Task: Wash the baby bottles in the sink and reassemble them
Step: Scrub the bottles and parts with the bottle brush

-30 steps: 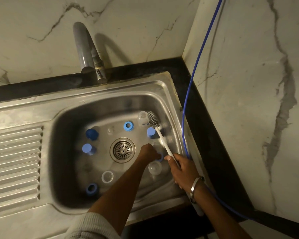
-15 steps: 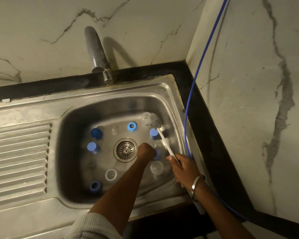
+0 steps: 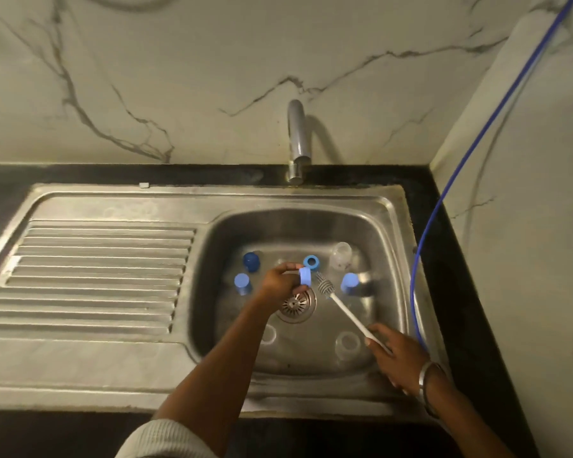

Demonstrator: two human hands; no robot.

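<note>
My left hand (image 3: 278, 282) holds a light blue bottle ring (image 3: 305, 276) above the drain (image 3: 295, 304) of the steel sink (image 3: 382, 233). My right hand (image 3: 396, 353) grips the white handle of a bottle brush (image 3: 325, 287), whose grey head lies just right of the ring. On the sink floor lie a blue ring (image 3: 311, 262), a dark blue cap (image 3: 251, 261), two light blue caps (image 3: 242, 282) (image 3: 349, 281), a clear bottle (image 3: 340, 256) and two clear parts (image 3: 348, 342) (image 3: 268, 333).
A chrome tap (image 3: 296, 140) stands behind the basin, no water running. A ribbed drainboard (image 3: 90, 276) lies to the left. A blue hose (image 3: 450, 180) runs down the marble wall on the right past the sink's edge. Black counter surrounds the sink.
My left hand has lifted a light blue ring off the sink floor. My right hand has swung the brush head left, next to the ring. The camera view has shifted left.
</note>
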